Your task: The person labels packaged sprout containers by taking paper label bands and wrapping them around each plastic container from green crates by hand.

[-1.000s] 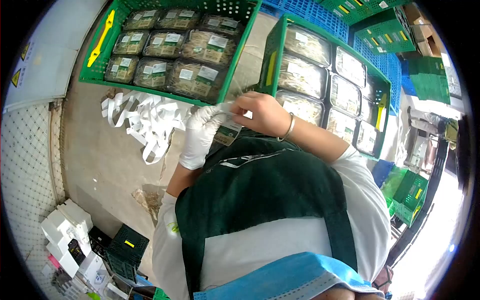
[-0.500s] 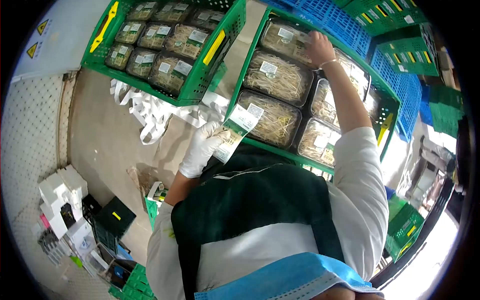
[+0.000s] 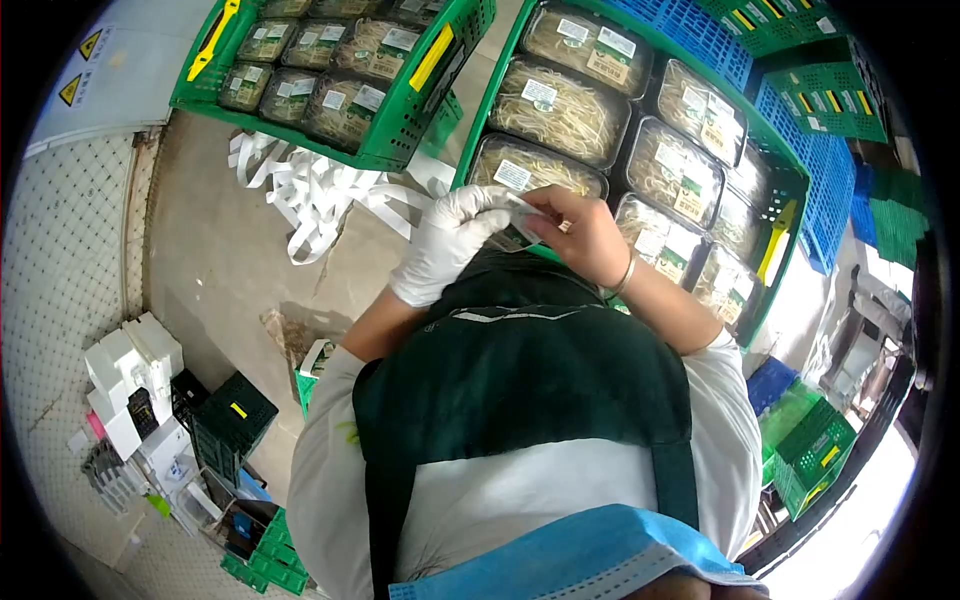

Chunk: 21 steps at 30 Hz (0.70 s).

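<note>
Right hand (image 3: 590, 240) has rejoined left hand (image 3: 447, 243) at labels (image 3: 521, 208).

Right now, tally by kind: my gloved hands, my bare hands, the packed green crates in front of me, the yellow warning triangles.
Gloved hand: 1
Bare hand: 1
Packed green crates: 2 (left crate, right crate)
Yellow warning triangles: 2
Total: 6

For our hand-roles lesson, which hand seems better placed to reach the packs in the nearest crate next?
Likely the right hand: it looks nearer the middle of the crate, whereas the gloved left hand is by its near-left corner.
</note>
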Each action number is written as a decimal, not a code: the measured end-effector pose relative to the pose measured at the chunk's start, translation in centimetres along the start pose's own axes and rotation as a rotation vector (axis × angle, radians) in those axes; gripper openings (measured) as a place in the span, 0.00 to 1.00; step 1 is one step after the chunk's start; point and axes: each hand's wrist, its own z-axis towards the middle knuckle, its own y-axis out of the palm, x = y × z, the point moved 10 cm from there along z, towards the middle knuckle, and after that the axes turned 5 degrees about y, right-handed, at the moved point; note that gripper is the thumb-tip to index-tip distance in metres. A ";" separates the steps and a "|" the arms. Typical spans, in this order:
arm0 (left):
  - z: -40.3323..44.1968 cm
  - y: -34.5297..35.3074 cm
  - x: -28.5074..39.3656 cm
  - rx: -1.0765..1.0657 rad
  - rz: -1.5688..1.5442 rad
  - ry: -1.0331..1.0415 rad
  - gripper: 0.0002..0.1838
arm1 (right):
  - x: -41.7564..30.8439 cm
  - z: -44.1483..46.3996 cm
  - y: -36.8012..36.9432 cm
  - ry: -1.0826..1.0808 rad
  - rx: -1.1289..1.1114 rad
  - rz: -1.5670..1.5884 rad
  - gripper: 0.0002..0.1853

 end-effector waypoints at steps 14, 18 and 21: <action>-4.3 -6.7 -4.0 0.055 -0.138 -0.266 0.11 | 9.9 7.1 -7.7 -0.007 0.476 -1.104 0.28; -3.9 -5.9 -2.6 0.035 -0.139 -0.124 0.12 | 6.6 4.0 -5.8 0.036 0.443 -0.785 0.32; -3.8 -4.8 -2.1 -0.174 0.040 -0.096 0.14 | 0.7 0.8 2.0 0.017 -0.100 -0.096 0.20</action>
